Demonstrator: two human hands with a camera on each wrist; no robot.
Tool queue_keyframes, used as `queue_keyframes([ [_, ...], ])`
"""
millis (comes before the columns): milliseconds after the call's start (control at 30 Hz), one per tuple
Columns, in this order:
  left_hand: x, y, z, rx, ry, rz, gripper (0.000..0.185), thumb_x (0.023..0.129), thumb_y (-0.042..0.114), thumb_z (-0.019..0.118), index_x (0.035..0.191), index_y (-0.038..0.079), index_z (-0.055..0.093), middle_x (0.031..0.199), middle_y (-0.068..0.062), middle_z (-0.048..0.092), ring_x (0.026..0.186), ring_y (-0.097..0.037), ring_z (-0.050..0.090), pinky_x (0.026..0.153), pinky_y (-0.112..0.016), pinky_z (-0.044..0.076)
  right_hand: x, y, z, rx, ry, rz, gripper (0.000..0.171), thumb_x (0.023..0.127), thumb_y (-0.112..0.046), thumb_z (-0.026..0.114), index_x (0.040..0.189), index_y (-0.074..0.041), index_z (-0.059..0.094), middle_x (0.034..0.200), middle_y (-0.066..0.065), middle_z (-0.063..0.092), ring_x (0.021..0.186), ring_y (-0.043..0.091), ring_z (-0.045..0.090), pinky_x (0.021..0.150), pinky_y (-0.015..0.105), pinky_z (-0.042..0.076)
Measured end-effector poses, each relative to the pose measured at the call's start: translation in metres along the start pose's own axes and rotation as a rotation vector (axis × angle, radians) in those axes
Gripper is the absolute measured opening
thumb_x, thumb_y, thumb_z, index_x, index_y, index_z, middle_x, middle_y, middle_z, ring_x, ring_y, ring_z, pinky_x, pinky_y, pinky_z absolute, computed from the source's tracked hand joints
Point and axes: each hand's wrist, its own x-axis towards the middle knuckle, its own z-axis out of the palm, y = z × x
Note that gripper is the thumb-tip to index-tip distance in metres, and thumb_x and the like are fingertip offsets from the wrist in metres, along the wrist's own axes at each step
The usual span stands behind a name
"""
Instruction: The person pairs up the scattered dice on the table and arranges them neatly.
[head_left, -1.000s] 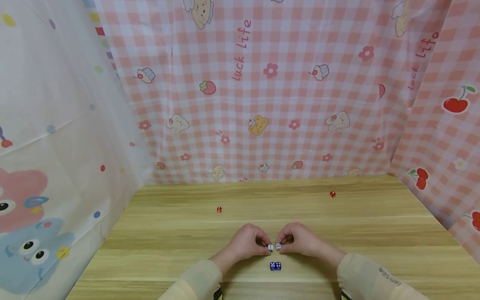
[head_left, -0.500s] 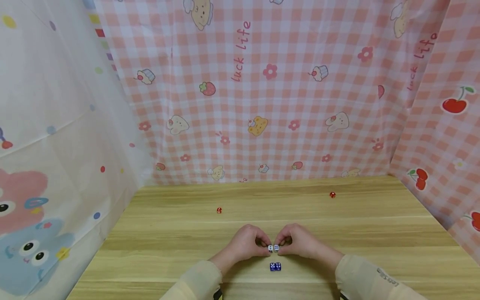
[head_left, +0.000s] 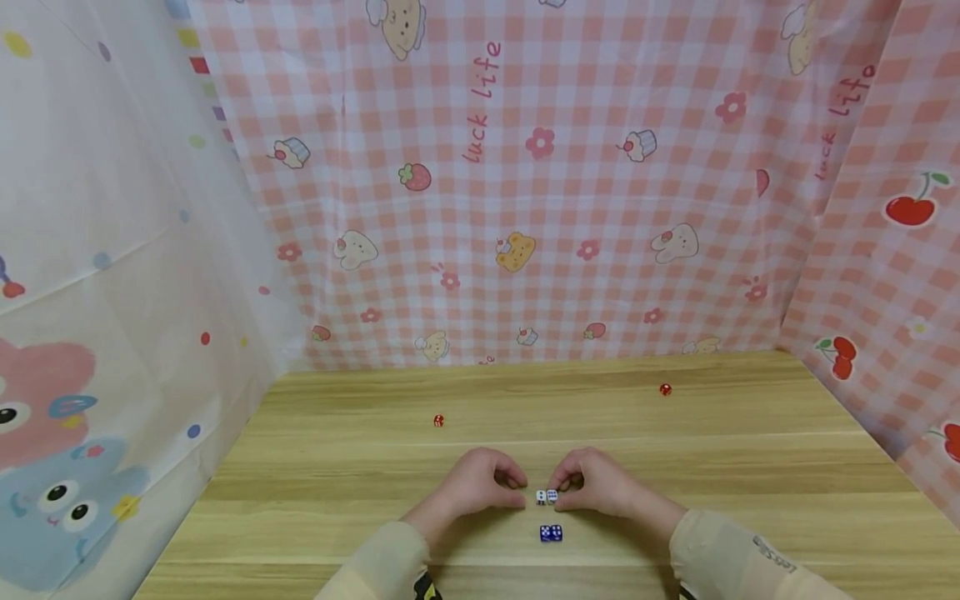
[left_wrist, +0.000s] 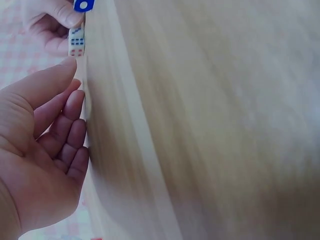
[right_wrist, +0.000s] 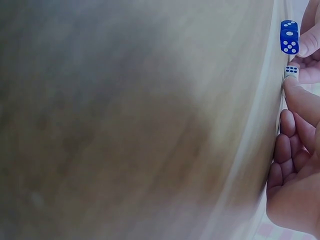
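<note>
Two white dice, the left one (head_left: 541,497) and the right one (head_left: 552,496), stand side by side on the table, touching or nearly so. My left hand (head_left: 482,482) is just left of them, thumb and forefinger parted with nothing between. In the left wrist view a small gap separates its thumb tip from the white dice (left_wrist: 76,42). My right hand (head_left: 600,483) pinches the right white die between thumb and forefinger; its thumb partly covers the white die (right_wrist: 291,70) in the right wrist view. Nearer me lies a pair of blue dice (head_left: 551,533), side by side.
Farther back on the wooden table (head_left: 337,500) lie two red dice, one at left (head_left: 438,421) and one at right (head_left: 665,389). A pink checked cloth (head_left: 450,208) hangs behind the table. Printed cloths flank it on both sides.
My right hand has moved the right white die leftward, up to the left one. Then my left hand has let go of the left die and drawn back to the left.
</note>
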Motion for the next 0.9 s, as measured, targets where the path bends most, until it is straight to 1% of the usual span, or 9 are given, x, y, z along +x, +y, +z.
queue_keyframes([
  [133,-0.004,-0.005,-0.006,-0.016,0.027,0.002,0.016,0.076,0.012,0.085,0.089,0.009,0.076,0.082,0.007,0.07,0.076,-0.005,0.062,0.074,-0.024,0.05,0.0,0.0,0.0,-0.009,0.002,-0.003,0.015,0.074,-0.013,0.086,0.085,-0.014,0.075,0.082,-0.01,0.064,0.079,0.008,0.055,0.074,0.026,0.044],
  [367,-0.006,-0.016,-0.016,0.037,0.083,0.01,0.015,0.079,0.013,0.083,0.09,0.008,0.076,0.083,0.005,0.071,0.075,-0.004,0.06,0.072,-0.025,0.049,0.0,-0.002,0.0,-0.022,0.006,-0.003,0.015,0.074,-0.013,0.086,0.084,-0.015,0.075,0.081,-0.01,0.063,0.079,0.008,0.054,0.073,0.026,0.044],
  [567,-0.009,-0.027,-0.025,0.032,0.134,0.0,0.014,0.079,0.012,0.083,0.09,0.006,0.076,0.084,0.003,0.071,0.076,-0.006,0.059,0.071,-0.024,0.048,-0.001,-0.003,0.0,-0.017,0.006,0.002,0.015,0.074,-0.012,0.086,0.084,-0.014,0.075,0.082,-0.01,0.063,0.079,0.008,0.054,0.073,0.026,0.045],
  [633,-0.01,-0.029,-0.029,0.031,0.155,0.005,0.015,0.079,0.012,0.083,0.09,0.006,0.076,0.084,0.002,0.071,0.077,-0.007,0.059,0.071,-0.025,0.048,-0.001,-0.003,0.0,-0.019,0.006,0.005,0.015,0.074,-0.013,0.086,0.084,-0.014,0.075,0.082,-0.009,0.063,0.079,0.008,0.054,0.073,0.026,0.044],
  [767,-0.012,-0.035,-0.037,0.02,0.187,-0.018,0.014,0.08,0.012,0.082,0.091,0.005,0.076,0.086,0.001,0.07,0.079,-0.01,0.061,0.073,-0.027,0.049,-0.001,-0.003,0.0,0.002,-0.005,0.016,0.015,0.075,-0.013,0.086,0.084,-0.014,0.075,0.083,-0.007,0.063,0.079,0.009,0.055,0.073,0.026,0.045],
  [900,-0.013,-0.04,-0.045,0.005,0.212,-0.068,0.014,0.081,0.012,0.082,0.092,0.005,0.075,0.088,0.001,0.07,0.081,-0.011,0.061,0.074,-0.029,0.05,-0.001,-0.004,-0.001,0.021,-0.015,0.025,0.015,0.076,-0.013,0.086,0.085,-0.013,0.075,0.084,-0.006,0.062,0.08,0.011,0.055,0.073,0.026,0.046],
])
